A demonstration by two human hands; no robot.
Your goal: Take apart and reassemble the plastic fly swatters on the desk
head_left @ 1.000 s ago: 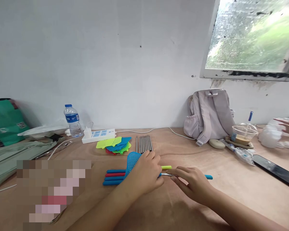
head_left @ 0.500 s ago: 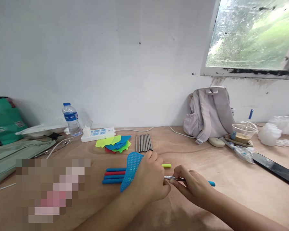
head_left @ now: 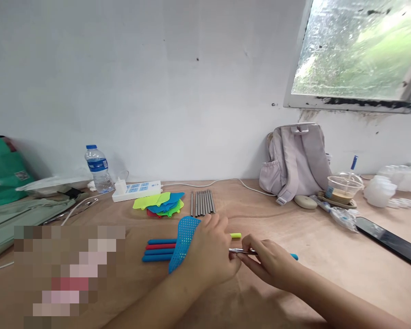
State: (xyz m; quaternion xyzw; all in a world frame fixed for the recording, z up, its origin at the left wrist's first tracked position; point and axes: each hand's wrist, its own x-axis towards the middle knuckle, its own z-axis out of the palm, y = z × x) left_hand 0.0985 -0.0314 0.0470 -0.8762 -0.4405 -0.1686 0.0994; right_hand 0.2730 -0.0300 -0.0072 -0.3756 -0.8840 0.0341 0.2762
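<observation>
My left hand (head_left: 212, 249) is closed around the neck side of a blue perforated fly swatter head (head_left: 185, 240), covering much of it. My right hand (head_left: 269, 260) pinches a thin metal rod (head_left: 238, 251) close to the left fingers. A blue handle tip (head_left: 294, 257) shows beyond the right hand, in line with the rod. Whether rod and head are joined is hidden by my left hand. Partly beneath the blue head lie several blue handles (head_left: 157, 258) and a red handle (head_left: 157, 246). A yellow-green handle end (head_left: 235, 236) sticks out behind my left hand.
Behind the hands lie a row of grey metal rods (head_left: 202, 203) and a pile of coloured swatter heads (head_left: 160, 203). A power strip (head_left: 137, 191), water bottle (head_left: 98, 169), backpack (head_left: 296, 160), drink cup (head_left: 343, 188) and phone (head_left: 390, 242) stand or lie around.
The blue head has tilted and shifted slightly left under my left hand. My right hand's fingers now sit closer to the left ones. Another person's hand at far right has left view.
</observation>
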